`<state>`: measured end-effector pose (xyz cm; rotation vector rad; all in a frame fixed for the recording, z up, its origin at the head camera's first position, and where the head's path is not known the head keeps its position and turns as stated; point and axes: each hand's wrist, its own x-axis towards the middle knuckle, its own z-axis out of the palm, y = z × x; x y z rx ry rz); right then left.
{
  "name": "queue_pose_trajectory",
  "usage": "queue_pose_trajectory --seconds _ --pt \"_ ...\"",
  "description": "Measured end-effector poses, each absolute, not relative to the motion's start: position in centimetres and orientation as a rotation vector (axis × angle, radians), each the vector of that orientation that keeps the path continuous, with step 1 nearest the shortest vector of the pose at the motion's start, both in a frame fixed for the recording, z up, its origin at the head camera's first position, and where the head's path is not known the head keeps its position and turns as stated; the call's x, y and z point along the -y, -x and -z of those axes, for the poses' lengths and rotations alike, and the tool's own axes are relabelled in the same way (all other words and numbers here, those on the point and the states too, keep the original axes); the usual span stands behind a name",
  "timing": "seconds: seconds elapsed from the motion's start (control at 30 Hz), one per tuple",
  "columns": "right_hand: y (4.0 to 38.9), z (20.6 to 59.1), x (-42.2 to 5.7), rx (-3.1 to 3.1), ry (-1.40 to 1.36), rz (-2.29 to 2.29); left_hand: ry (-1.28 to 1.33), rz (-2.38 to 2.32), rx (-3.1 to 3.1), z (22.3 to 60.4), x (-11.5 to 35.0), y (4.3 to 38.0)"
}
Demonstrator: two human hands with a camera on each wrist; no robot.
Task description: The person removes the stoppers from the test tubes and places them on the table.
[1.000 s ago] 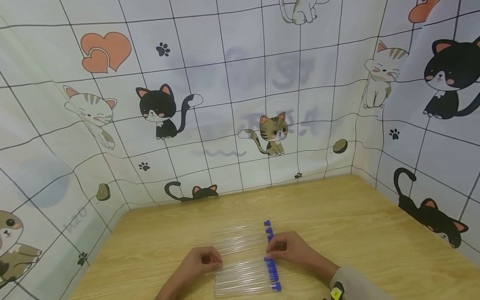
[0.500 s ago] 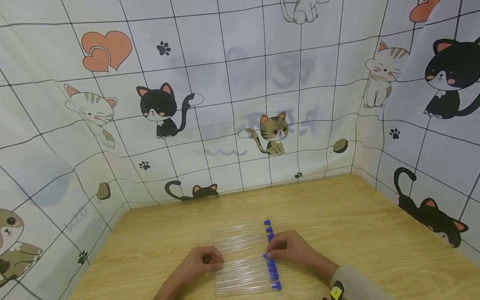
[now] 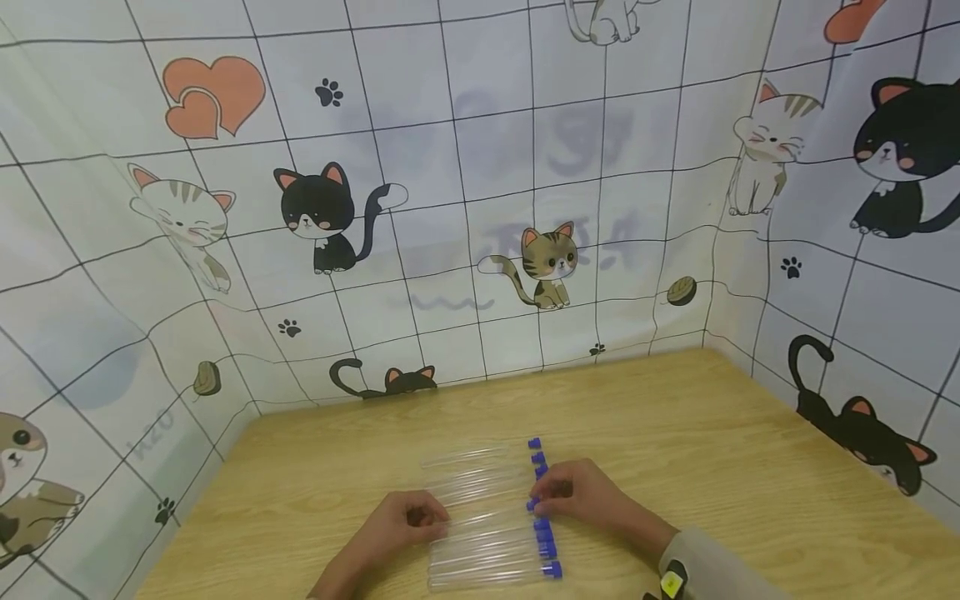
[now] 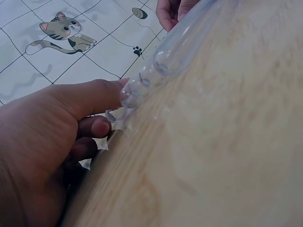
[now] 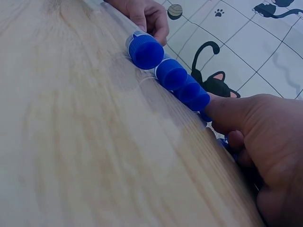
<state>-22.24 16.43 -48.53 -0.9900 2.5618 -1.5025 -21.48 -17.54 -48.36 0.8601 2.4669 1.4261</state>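
Observation:
Clear test tubes [image 3: 487, 554] with blue caps [image 3: 551, 570] lie side by side on the wooden table, rounded ends left and caps right. My left hand [image 3: 408, 521] pinches the rounded end of one tube in the middle of the row. At that same tube's blue cap [image 3: 532, 505], my right hand [image 3: 577, 490] grips with thumb and fingers. In the left wrist view, the left thumb [image 4: 102, 97] lies against the rounded ends [image 4: 130, 97]. The right wrist view shows the right thumb [image 5: 232, 111] beside the row of caps [image 5: 171, 74], partly hiding the farther ones.
Several more tubes [image 3: 480, 482] lie beyond the held one, their caps [image 3: 537, 457] in a line. The wooden table [image 3: 637, 417] reaches back to a white cloth [image 3: 450, 167] with printed cats, which stands around it on three sides.
The held tube's capped end has shifted slightly away from the nearer tubes, toward the farther group, and a gap shows beside it. Both hands keep their grip, and the view tilts slightly.

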Motion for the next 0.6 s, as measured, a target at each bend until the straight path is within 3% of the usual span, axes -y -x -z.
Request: queue_pose_trajectory --seconds 0.6 --pt "22.6 48.8 -16.5 -2.612 0.999 1.371 -0.901 -1.46 -2.495 48.9 17.6 21.7"
